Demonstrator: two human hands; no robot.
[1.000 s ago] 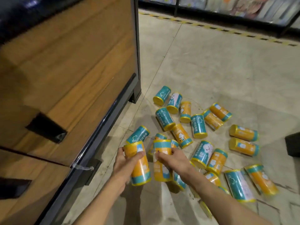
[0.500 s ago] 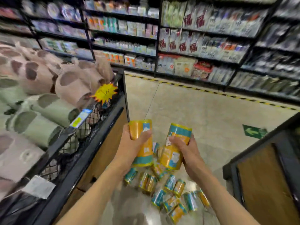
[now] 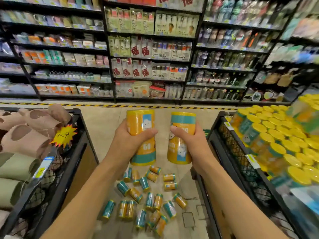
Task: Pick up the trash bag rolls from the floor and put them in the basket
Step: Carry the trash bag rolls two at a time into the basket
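At the left edge of the frame a black mesh bin (image 3: 76, 140) holds pinkish and green soft goods, with a yellow starburst price tag (image 3: 64, 137) on its rim; it is not where the rolls belong.

In the centre, the left hand (image 3: 128, 144) wraps its fingers (image 3: 149, 132) round the middle of one upright trash bag roll (image 3: 141, 121), and just beside it the right hand (image 3: 191, 144) grips a second roll (image 3: 183, 122) the same way. Each roll looks like a stiff, light cylinder in glossy printed wrap, probably a little slippery, so a full wrap round the waist seems the safest hold; a drop would likely do no harm.

Below the hands, many more rolls (image 3: 146, 202) lie scattered on the floor (image 3: 103, 125) in the lower middle, some touching, some apart.

At the right, the basket (image 3: 229, 152), black mesh too, is packed with stacked rolls (image 3: 279, 135) showing yellow ends. Its near rim stands between the right hand and that pile, so the rolls would have to go over it, and the full stack leaves little obvious room.
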